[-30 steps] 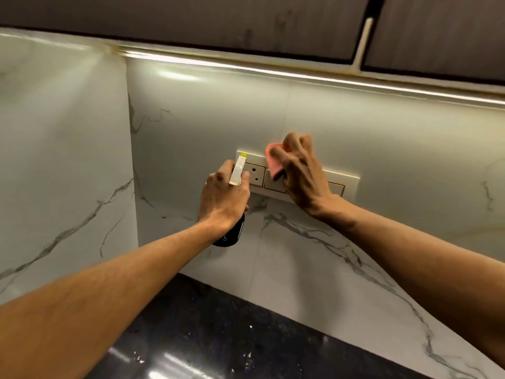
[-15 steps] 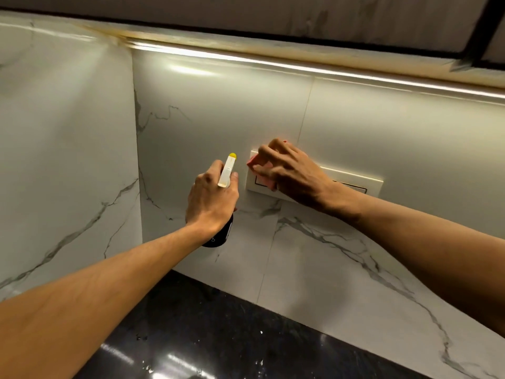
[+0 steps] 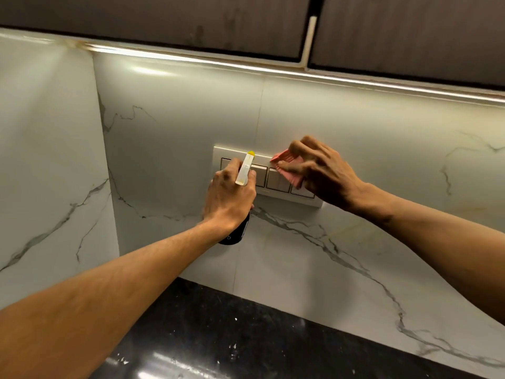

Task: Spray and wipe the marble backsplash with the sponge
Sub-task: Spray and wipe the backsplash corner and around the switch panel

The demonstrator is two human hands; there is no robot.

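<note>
The pink sponge [image 3: 291, 177] lies against the beige switch plate [image 3: 226, 152] set in the marble backsplash [image 3: 177, 119], covering the plate's right part, over the third and fourth switches. The right grip [image 3: 328, 173] grasps it: the fingers curl over its front face, with one long finger lying across its middle, and they press it flat to the plate. One pink corner sticks out to the upper left beyond the fingertips. The back of this hand faces up and toward the camera, the wrist bends slightly, and the bare forearm runs down to the right edge of the view.

Just to the left, the left grip [image 3: 231, 198] is clenched round the neck of a spray bottle [image 3: 244, 170]. The bottle's white head with its yellow tip rises between the knuckles and points up and forward at the switch plate, in front of its second switch. The dark body of the bottle hangs below the heel of the hand. Whether a finger sits on the trigger I cannot tell, for the hand hides it. The left forearm reaches in from the lower left corner, nearly straight, with the knuckles turned toward the wall. The two hands are near each other but apart.

Grey veins run across the backsplash below the plate and over the marble side wall [image 3: 46, 160] at left. A lit strip [image 3: 191, 60] glows along the top edge under dark cabinets [image 3: 164, 20]. Below lies the black, glossy, speckled tabletop [image 3: 232, 337].
</note>
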